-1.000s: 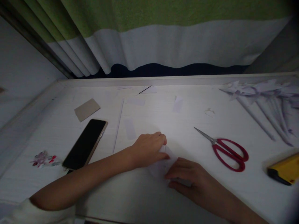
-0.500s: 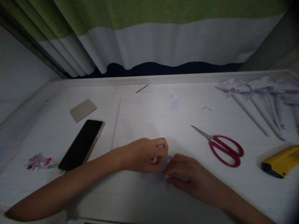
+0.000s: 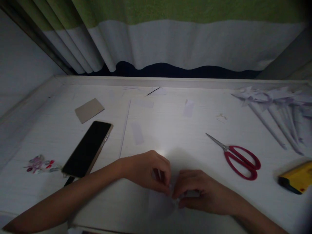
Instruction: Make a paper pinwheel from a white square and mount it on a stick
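My left hand (image 3: 149,170) is closed, its thumb and fingertips pinched together near the desk's front edge. Facing it, my right hand (image 3: 201,191) pinches a small pale piece of paper (image 3: 175,201), mostly hidden by the fingers. The fingertips of both hands nearly meet at this paper. Below them a whitish sheet-like patch (image 3: 159,204) shows faintly; its outline is too dim to make out. Scissors with red handles (image 3: 243,162) lie to the right of my right hand, blades pointing left.
A phone (image 3: 87,149) with a beaded charm (image 3: 40,164) lies left, below a grey-brown card (image 3: 89,110). Paper strips (image 3: 137,133) and a thin white stick (image 3: 125,130) lie mid-desk. Rolled paper stems with white paper tops (image 3: 268,123) and a yellow-black tool (image 3: 296,177) are at right.
Both hands have shifted slightly toward the desk's front edge. The pale paper between them has turned and is now more hidden. The whole view has tilted a little.
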`<state>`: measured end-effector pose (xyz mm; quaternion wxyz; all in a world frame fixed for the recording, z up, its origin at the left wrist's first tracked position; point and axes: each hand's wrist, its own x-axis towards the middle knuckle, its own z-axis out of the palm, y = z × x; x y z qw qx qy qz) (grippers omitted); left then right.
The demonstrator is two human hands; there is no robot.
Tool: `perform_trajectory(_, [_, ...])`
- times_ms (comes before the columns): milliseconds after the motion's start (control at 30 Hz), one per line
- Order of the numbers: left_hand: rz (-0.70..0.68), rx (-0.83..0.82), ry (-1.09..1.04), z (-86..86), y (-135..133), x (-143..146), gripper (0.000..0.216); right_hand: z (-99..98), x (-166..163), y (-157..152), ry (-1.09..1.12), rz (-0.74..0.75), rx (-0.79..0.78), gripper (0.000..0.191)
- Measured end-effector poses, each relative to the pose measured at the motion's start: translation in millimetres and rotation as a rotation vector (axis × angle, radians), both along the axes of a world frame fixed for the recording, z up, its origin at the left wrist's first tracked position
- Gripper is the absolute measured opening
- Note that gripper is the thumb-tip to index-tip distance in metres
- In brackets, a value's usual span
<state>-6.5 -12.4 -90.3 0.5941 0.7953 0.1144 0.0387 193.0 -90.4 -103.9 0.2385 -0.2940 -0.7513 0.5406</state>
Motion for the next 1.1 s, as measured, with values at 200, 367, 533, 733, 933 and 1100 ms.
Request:
perform_trajectory(200, [-0.022, -0.231, 0.155, 0.8, 2.9, -7.7, 0.008, 1.3, -3.6, 5.2, -0.04, 0.089, -0.023, 0.013])
perform_trajectory(367, [0.04, -0.25, 0.201, -6.9, -1.3, -9.2, 0.012, 0.4, -6.4, 6.1, -0.071, 0.139, -0.043, 0.013])
perform_trajectory(533, [-0.003, -0.012, 0.221, -4.6, -10.6, -7.1, 0.014, -0.7, -8.5, 5.0, -0.093, 0.174, -0.059, 0.014])
perform_trajectory(733, [-0.023, 0.14, 0.24, 0.8, -19.5, 0.9, 0.016, -2.1, -9.0, 2.2, -0.092, 0.148, -0.062, 0.013])
perform_trajectory(933, [-0.024, 0.073, 0.268, 2.5, -15.5, 7.2, 0.019, -6.4, -9.6, -1.5, -0.106, 0.103, -0.051, 0.013])
perform_trajectory(1100, [-0.018, 0.06, 0.306, 3.3, -13.3, 10.1, 0.019, -9.3, -8.9, -3.5, -0.127, 0.07, -0.04, 0.014])
